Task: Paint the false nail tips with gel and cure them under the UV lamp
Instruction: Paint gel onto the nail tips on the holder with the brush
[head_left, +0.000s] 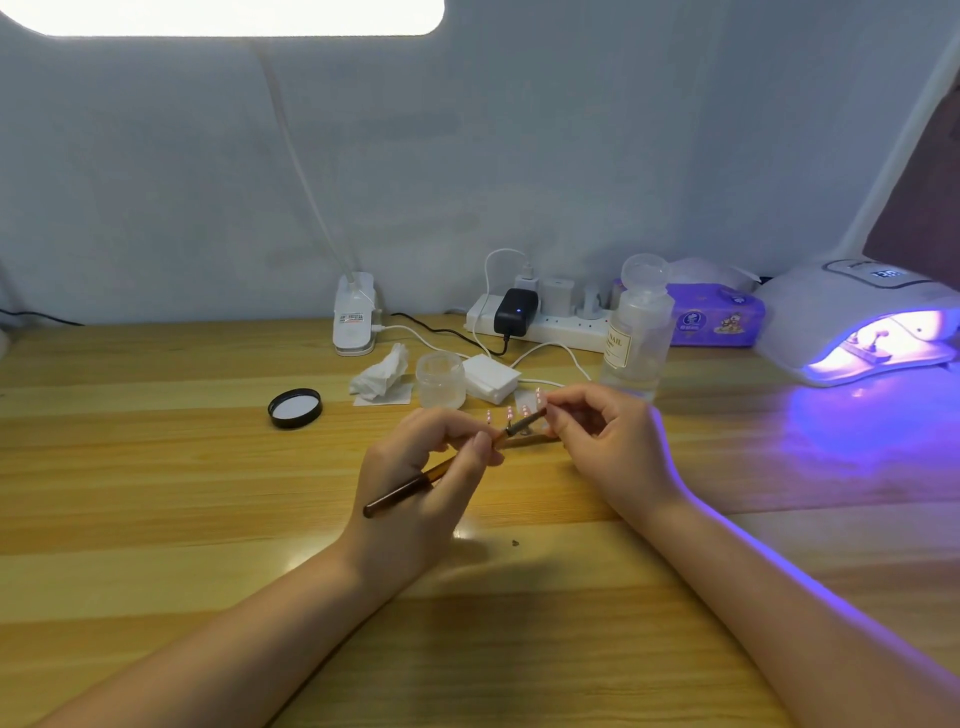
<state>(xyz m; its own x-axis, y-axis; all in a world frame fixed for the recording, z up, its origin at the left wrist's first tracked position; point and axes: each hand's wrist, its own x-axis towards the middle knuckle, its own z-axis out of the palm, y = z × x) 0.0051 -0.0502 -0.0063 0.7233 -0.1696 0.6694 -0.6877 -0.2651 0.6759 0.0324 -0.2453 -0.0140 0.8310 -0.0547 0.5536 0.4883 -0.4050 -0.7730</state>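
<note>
Risk 1, as I judge it from my feed: gel smear. My left hand (436, 457) pinches the brown brush (415, 483) near its metal ferrule, fingers curled round the handle, the tail end pointing back toward my left wrist. My right hand (597, 431) pinches something at the brush tip, thumb and fingers closed together; whether that is the bristles or a nail tip, I cannot tell, since the fingers cover it. A pull on the ferrule here could flick gel onto the table (156, 519) or onto my fingers.

Risk 2: knocked work. The false nail tips (511, 413) stand in a short row on the table just behind both hands, pink and small. A careless backward move of either hand could tip them or mar wet coating.

Risk 3: stray curing. The UV lamp (857, 322) is lit at the far right, well apart from the tips, and its violet glow spills over the table and my right forearm. Gel left on the bristles may harden in that spill.

Risk 4: the open jar (440, 379) sits just behind my left hand, its black lid (295, 408) lying apart to the left; a nudge could upset it
</note>
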